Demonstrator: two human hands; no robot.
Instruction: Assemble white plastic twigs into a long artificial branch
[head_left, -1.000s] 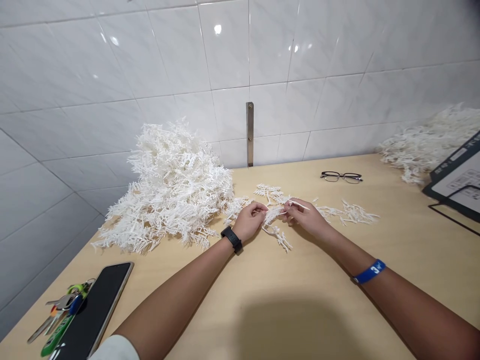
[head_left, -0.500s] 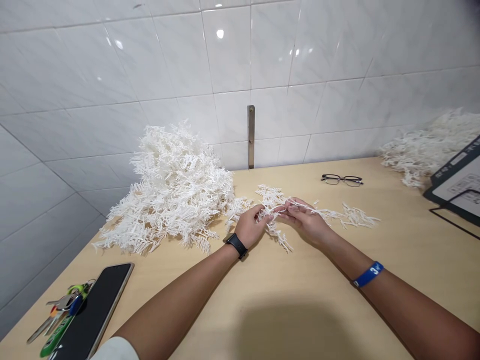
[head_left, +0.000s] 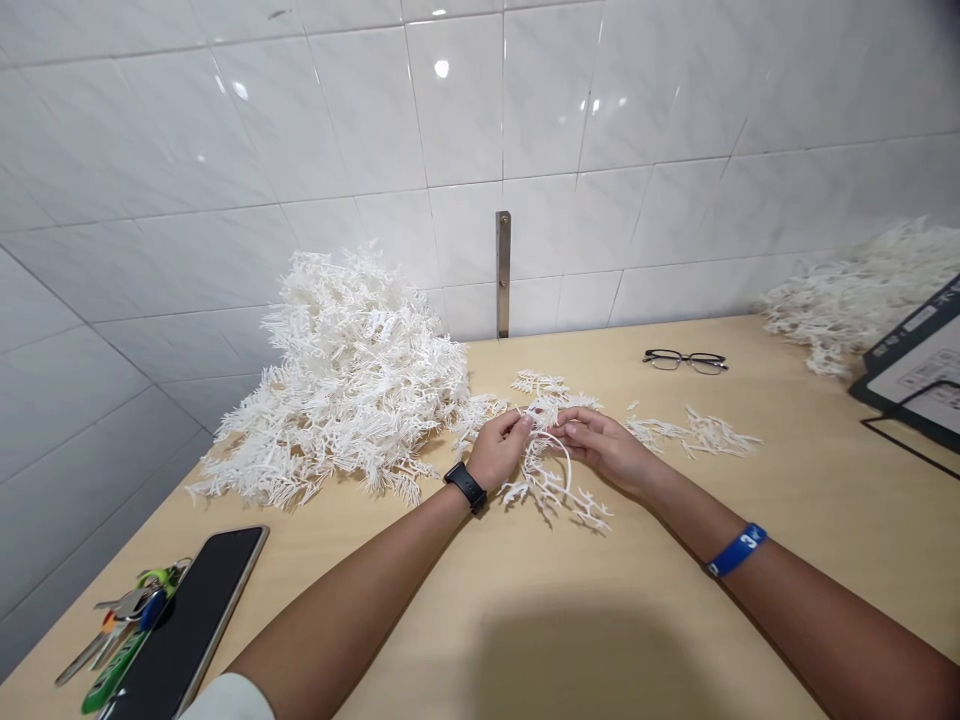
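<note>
Table (head_left: 517, 570): big heap (head_left: 352, 380), apparently unworked; amount done unclear. Right of heap, left hand (head_left: 496, 454) pinches sprig (head_left: 553, 486), seemingly mid-work; right hand (head_left: 609, 452) half-curled, grip unclear.

black-framed glasses (head_left: 685, 358) near a tiled wall (head_left: 367, 120), upright metal strip (head_left: 503, 265), dark-screened phone (head_left: 193, 615), keys (head_left: 133, 604) beside it

Left arm (head_left: 360, 600): black wrist strap (head_left: 466, 487); pale sleeve (head_left: 231, 698). Right arm (head_left: 817, 610): blue wristband (head_left: 737, 549), white "3" marking.
</note>
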